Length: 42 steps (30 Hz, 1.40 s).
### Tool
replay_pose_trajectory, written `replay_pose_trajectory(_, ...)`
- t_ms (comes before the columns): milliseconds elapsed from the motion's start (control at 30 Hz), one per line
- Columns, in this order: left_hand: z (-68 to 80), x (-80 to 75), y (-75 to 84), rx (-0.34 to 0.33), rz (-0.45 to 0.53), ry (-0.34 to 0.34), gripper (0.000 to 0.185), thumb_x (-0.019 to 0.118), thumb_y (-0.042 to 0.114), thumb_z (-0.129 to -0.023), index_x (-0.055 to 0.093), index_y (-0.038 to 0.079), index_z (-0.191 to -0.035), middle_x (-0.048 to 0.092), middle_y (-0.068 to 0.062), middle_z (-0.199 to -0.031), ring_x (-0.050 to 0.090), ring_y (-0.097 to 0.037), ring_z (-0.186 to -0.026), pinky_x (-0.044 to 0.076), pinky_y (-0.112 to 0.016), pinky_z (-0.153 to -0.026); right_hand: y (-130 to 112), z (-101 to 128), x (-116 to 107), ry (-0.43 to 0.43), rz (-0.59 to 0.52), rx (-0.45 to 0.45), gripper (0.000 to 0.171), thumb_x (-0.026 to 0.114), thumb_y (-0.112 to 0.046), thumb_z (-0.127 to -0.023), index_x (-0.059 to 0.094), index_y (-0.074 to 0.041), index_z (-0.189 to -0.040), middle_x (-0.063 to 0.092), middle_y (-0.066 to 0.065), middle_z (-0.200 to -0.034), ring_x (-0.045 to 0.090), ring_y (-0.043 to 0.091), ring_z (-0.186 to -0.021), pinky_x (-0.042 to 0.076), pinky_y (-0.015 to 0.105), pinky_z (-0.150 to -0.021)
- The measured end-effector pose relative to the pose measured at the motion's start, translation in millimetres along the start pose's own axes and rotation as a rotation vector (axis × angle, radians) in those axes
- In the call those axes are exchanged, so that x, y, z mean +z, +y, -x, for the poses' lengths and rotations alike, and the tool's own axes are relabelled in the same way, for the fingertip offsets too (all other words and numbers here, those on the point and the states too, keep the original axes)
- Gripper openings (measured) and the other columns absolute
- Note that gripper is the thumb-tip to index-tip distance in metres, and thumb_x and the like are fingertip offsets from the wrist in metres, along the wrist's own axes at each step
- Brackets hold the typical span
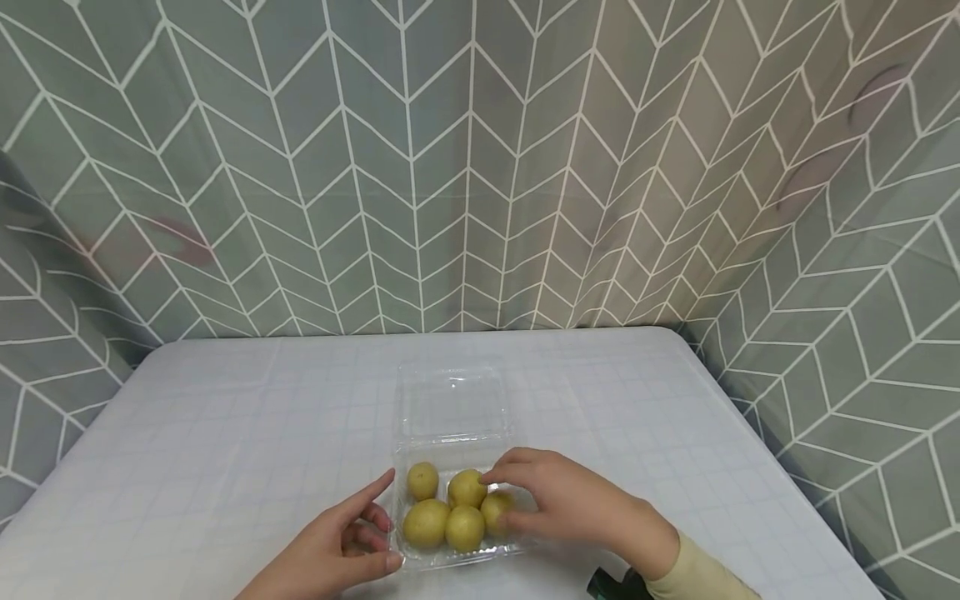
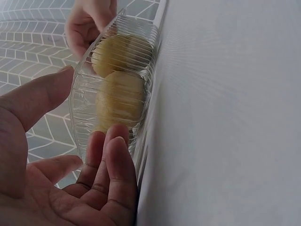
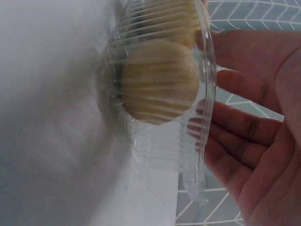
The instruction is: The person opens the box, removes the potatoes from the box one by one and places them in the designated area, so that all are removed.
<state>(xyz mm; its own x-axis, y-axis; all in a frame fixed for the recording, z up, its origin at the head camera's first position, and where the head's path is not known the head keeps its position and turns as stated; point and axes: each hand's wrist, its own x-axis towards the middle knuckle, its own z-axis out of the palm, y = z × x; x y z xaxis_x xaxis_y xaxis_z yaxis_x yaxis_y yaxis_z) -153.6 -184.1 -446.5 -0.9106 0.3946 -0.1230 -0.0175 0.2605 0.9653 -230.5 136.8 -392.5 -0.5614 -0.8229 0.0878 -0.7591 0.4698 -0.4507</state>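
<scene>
A clear plastic clamshell box point(image 1: 459, 559) lies on the white table, its lid point(image 1: 450, 400) folded open behind it. Several round yellow fruits point(image 1: 426, 523) sit in its tray. My left hand point(image 1: 367, 527) is at the tray's left front corner, thumb and relaxed fingers touching the wall. In the left wrist view the left hand point(image 2: 101, 183) touches the ribbed box point(image 2: 84, 101) with a fruit point(image 2: 120, 101) behind the plastic. My right hand point(image 1: 528, 498) reaches over the tray's right side, fingers above a fruit point(image 1: 495, 510). The right wrist view shows the right hand point(image 3: 249, 136) with fairly straight fingers at the box's rim point(image 3: 207, 84).
The white table point(image 1: 225, 433) has rounded far corners. A grey-green curtain with a white chevron pattern point(image 1: 465, 167) encloses it at the back and on both sides. A dark strap point(image 1: 611, 585) shows at my right wrist.
</scene>
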Motion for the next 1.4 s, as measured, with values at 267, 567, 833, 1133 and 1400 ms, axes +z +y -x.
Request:
replay_pose_trajectory(267, -1.8, 0.3, 0.9, -0.039, 0.016, 0.003, 0.088, 0.078, 0.020, -0.087, 0.026, 0.006, -0.156, 0.053, -0.012, -0.109, 0.062, -0.018, -0.090, 0.054, -0.025, -0.076, -6, -2, 3, -0.046, 0.147, 0.030, 0.050, 0.081, -0.036, -0.083, 0.066, -0.013, -0.125, 0.062, -0.009, -0.114, 0.056, 0.000, -0.099, 0.049, 0.021, -0.086)
replay_pose_trajectory(567, -3.1, 1.3, 2.7, -0.071, 0.061, -0.002, 0.088, 0.078, 0.019, -0.087, 0.024, 0.007, -0.157, 0.053, -0.012, -0.109, 0.062, -0.022, -0.093, 0.055, -0.026, -0.077, -12, -8, 5, -0.075, 0.250, 0.071, 0.069, 0.086, -0.034, -0.076, 0.058, -0.021, -0.137, 0.065, -0.013, -0.098, 0.058, 0.003, -0.089, 0.050, 0.022, -0.078)
replay_pose_trajectory(833, -3.5, -0.3, 0.4, -0.060, 0.066, -0.017, 0.088, 0.076, 0.018, -0.088, 0.023, 0.006, -0.157, 0.053, -0.012, -0.109, 0.063, -0.021, -0.093, 0.054, -0.025, -0.078, -13, -12, 6, -0.092, 0.300, 0.048, 0.071, 0.087, -0.033, -0.075, 0.055, -0.028, -0.139, 0.053, -0.015, -0.076, 0.047, 0.001, -0.069, 0.044, 0.018, -0.063)
replay_pose_trajectory(1133, -2.8, 0.9, -1.8, -0.054, 0.077, -0.025, 0.087, 0.076, 0.018, -0.089, 0.023, 0.004, -0.157, 0.053, -0.012, -0.110, 0.063, -0.020, -0.092, 0.053, -0.025, -0.078, -8, -9, 7, -0.074, 0.300, 0.035, 0.057, 0.082, -0.036, -0.076, 0.065, -0.022, -0.128, 0.055, -0.016, -0.079, 0.046, 0.001, -0.070, 0.043, 0.018, -0.062)
replay_pose_trajectory(1400, -3.9, 0.1, -1.4, -0.076, 0.103, -0.027, 0.087, 0.075, 0.017, -0.089, 0.022, 0.004, -0.157, 0.052, -0.012, -0.110, 0.062, -0.022, -0.093, 0.053, -0.025, -0.077, 1, -8, 3, 0.035, 0.282, -0.069, 0.047, 0.079, -0.039, -0.082, 0.069, -0.015, -0.121, 0.068, -0.012, -0.103, 0.060, 0.000, -0.090, 0.051, 0.021, -0.080)
